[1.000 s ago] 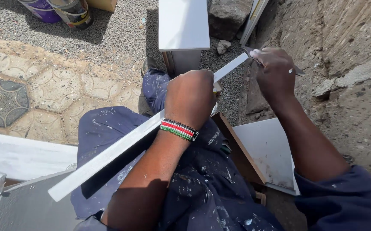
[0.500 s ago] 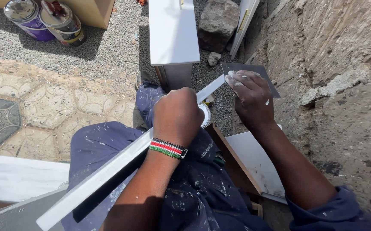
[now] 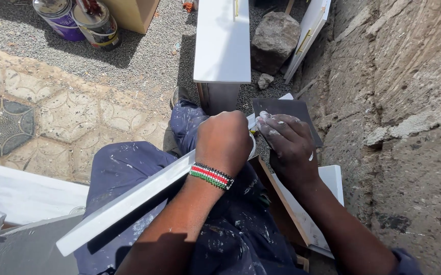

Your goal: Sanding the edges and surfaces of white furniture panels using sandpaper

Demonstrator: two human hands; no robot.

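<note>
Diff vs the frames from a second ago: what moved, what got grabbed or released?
The right hand drew the flat dark metal scraper blade down the long white-painted wooden strip, from its far tip to right beside the left hand. Nothing was grabbed or released. The left hand keeps its fist on the strip across the lap; paint tins and white panel lie unmoved.

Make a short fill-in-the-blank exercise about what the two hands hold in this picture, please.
1. The left hand grips a long ____ strip of board.
2. The right hand holds a flat dark ____ against the strip's far end.
3. A beaded ____ sits on the left wrist.
4. Two paint ____ stand on the gravel at top left.

Missing words: white; scraper; bracelet; cans
</note>
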